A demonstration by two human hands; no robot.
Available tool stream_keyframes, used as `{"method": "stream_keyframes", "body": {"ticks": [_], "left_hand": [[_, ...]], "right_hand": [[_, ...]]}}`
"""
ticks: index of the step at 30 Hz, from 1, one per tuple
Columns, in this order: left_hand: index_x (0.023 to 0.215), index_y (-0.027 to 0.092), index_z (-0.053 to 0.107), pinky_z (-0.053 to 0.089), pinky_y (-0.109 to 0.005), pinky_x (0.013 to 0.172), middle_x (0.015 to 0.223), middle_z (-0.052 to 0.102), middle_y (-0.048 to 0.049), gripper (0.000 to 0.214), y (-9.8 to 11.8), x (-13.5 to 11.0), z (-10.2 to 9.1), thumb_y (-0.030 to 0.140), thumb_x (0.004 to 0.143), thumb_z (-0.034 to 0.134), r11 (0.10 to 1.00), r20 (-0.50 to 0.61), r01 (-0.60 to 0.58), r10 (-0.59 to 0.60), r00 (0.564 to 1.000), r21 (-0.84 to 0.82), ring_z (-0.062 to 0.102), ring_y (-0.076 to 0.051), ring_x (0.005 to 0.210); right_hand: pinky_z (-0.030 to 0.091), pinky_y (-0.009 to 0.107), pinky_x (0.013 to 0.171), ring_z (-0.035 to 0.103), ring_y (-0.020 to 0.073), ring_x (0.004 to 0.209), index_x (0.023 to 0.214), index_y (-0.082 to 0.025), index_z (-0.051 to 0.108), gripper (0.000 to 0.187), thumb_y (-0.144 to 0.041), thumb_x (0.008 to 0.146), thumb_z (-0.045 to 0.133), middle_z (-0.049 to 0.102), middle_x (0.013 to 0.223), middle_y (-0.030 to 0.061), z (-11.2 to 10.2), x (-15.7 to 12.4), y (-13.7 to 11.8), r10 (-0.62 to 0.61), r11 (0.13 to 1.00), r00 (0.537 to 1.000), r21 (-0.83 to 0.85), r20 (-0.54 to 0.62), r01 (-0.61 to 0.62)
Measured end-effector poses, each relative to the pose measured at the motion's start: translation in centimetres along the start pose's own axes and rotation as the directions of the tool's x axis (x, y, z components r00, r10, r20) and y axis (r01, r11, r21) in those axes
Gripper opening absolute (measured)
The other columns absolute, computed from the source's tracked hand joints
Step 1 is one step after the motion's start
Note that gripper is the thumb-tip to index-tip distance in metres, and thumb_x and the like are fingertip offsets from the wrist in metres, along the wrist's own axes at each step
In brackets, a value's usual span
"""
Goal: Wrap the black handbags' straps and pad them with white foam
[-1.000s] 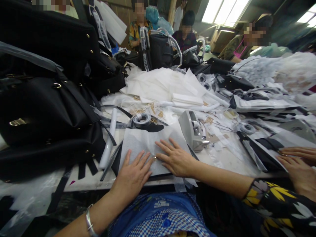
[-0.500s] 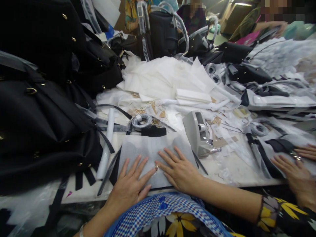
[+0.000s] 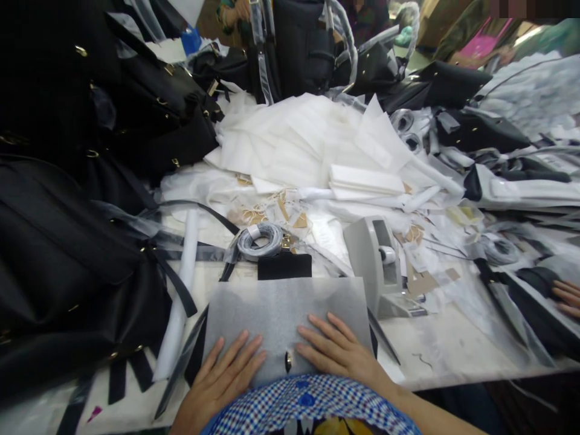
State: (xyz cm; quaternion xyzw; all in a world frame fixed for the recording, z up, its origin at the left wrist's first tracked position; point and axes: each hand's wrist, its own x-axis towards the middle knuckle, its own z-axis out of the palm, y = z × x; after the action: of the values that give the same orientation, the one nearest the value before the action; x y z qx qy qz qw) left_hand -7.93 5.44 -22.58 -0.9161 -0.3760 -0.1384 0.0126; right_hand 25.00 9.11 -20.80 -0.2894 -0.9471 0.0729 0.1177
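A pale translucent sheet (image 3: pixel 281 305) lies over a black bag (image 3: pixel 196 350) at the table's front edge. My left hand (image 3: pixel 229 371) rests flat on the sheet's left side with its fingers spread. On the right side, my right hand (image 3: pixel 338 347) also lies flat, fingers apart. Between the hands a small gold clasp (image 3: pixel 288 361) shows at the sheet. Beyond the sheet's far edge a black flap (image 3: pixel 284 266) with a gold buckle (image 3: pixel 285 242) sticks out, and beside it sits a coiled, plastic-wrapped strap (image 3: pixel 259 240).
Black bags (image 3: pixel 67 260) are heaped at the left. A grey tape dispenser (image 3: pixel 374 266) stands right of the sheet, and white wrapping sheets (image 3: pixel 308 133) pile up behind. A white roll (image 3: pixel 179 302) lies at the left. Another person's hand (image 3: pixel 568 297) is at the far right.
My hands have drawn apart a little, and the clasp now shows clear between them. The view has shifted, so the sheet and hands sit lower. The other person's nearer hand has left view.
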Motion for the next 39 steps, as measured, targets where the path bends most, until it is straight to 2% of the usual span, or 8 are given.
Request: {"method": "stream_keyframes", "body": {"ticks": [4, 8, 14, 17, 20, 28, 36, 39], "left_hand": [[0.137, 0.021, 0.055, 0.043, -0.019, 0.106, 0.132, 0.065, 0.0027, 0.046, -2.8, 2.2, -2.9, 0.014, 0.098, 0.034, 0.995, 0.002, -0.006, 0.006, 1.0, -0.098, 0.06, -0.009, 0.122], [0.131, 0.019, 0.06, 0.047, -0.036, 0.104, 0.131, 0.066, -0.0039, 0.035, -3.4, 7.4, -4.8, 0.024, 0.099, 0.046, 0.996, -0.034, 0.087, -0.088, 0.996, -0.028, 0.062, -0.022, 0.12], [0.119, 0.016, 0.064, 0.032, -0.043, 0.114, 0.112, 0.072, -0.0062, 0.04, -3.4, 10.6, -3.8, 0.038, 0.105, 0.034, 0.98, 0.024, 0.175, -0.174, 0.985, -0.095, 0.066, -0.022, 0.105], [0.113, 0.018, 0.064, 0.045, -0.035, 0.098, 0.1, 0.073, -0.0042, 0.032, -3.8, 10.5, -4.4, 0.037, 0.104, 0.04, 0.962, -0.034, 0.188, -0.198, 0.98, -0.198, 0.068, -0.019, 0.093], [0.108, 0.021, 0.063, 0.053, -0.027, 0.076, 0.091, 0.073, -0.0013, 0.025, -4.1, 10.7, -4.5, 0.034, 0.103, 0.042, 0.932, -0.059, 0.213, -0.24, 0.969, -0.293, 0.069, -0.016, 0.081], [0.116, 0.02, 0.058, 0.053, -0.03, 0.052, 0.101, 0.074, -0.002, 0.034, -4.4, 11.5, -0.8, 0.037, 0.105, 0.031, 0.959, 0.095, 0.259, -0.249, 0.964, -0.118, 0.07, -0.017, 0.066], [0.108, 0.017, 0.065, 0.051, -0.043, 0.091, 0.12, 0.068, -0.0109, 0.032, -3.1, 12.0, -1.6, 0.021, 0.103, 0.034, 0.983, -0.054, 0.182, -0.182, 0.982, 0.0, 0.065, -0.027, 0.107], [0.109, 0.018, 0.067, 0.043, -0.035, 0.104, 0.11, 0.072, -0.0048, 0.035, -2.5, 11.5, -1.8, 0.015, 0.103, 0.032, 0.992, -0.132, 0.064, -0.078, 0.988, -0.11, 0.064, -0.018, 0.107]], "right_hand": [[0.045, 0.04, 0.113, 0.04, 0.0187, 0.143, 0.144, -0.018, 0.048, 0.04, -0.025, 0.104, 0.043, 0.061, 0.138, 0.0087, -1.9, 1.2, 1.5, 0.049, 0.993, 0.998, 0.11, -0.041, -0.044], [0.044, 0.046, 0.114, 0.043, 0.0231, 0.141, 0.146, -0.015, 0.046, 0.045, -0.016, 0.101, 0.044, 0.057, 0.142, 0.0129, -3.9, 4.1, 2.4, 0.154, 0.986, 0.988, 0.061, -0.014, -0.152], [0.044, 0.054, 0.111, 0.064, 0.027, 0.112, 0.13, -0.012, 0.058, 0.036, -0.032, 0.101, 0.048, 0.07, 0.117, 0.0131, -4.3, 6.6, 3.1, 0.257, 0.966, 0.965, 0.022, 0.044, -0.258], [0.047, 0.05, 0.106, 0.066, 0.0225, 0.091, 0.116, -0.016, 0.063, 0.025, -0.026, 0.102, 0.045, 0.071, 0.096, 0.0092, -5.2, 6.6, 3.2, 0.261, 0.959, 0.965, 0.116, 0.001, -0.259], [0.054, 0.037, 0.078, 0.063, 0.0204, 0.075, 0.111, -0.019, 0.063, 0.023, -0.02, 0.1, 0.043, 0.069, 0.084, 0.0079, -5.6, 6.7, 3.2, 0.268, 0.953, 0.963, 0.155, -0.018, -0.262], [0.044, 0.026, 0.051, 0.066, 0.0151, 0.063, 0.139, -0.02, 0.049, 0.043, -0.019, 0.096, 0.047, 0.069, 0.108, 0.0091, -3.5, 9.4, 4.0, 0.442, 0.892, 0.857, -0.031, 0.266, -0.451], [0.046, 0.026, 0.052, 0.068, 0.0149, 0.07, 0.141, -0.023, 0.048, 0.046, -0.017, 0.096, 0.048, 0.063, 0.125, 0.0095, -3.6, 9.7, 3.5, 0.456, 0.888, 0.831, -0.101, 0.318, -0.449], [0.043, 0.026, 0.05, 0.068, 0.0146, 0.068, 0.141, -0.023, 0.048, 0.048, -0.015, 0.094, 0.049, 0.064, 0.123, 0.0091, -3.7, 9.8, 3.5, 0.455, 0.889, 0.827, -0.11, 0.331, -0.445]]}}
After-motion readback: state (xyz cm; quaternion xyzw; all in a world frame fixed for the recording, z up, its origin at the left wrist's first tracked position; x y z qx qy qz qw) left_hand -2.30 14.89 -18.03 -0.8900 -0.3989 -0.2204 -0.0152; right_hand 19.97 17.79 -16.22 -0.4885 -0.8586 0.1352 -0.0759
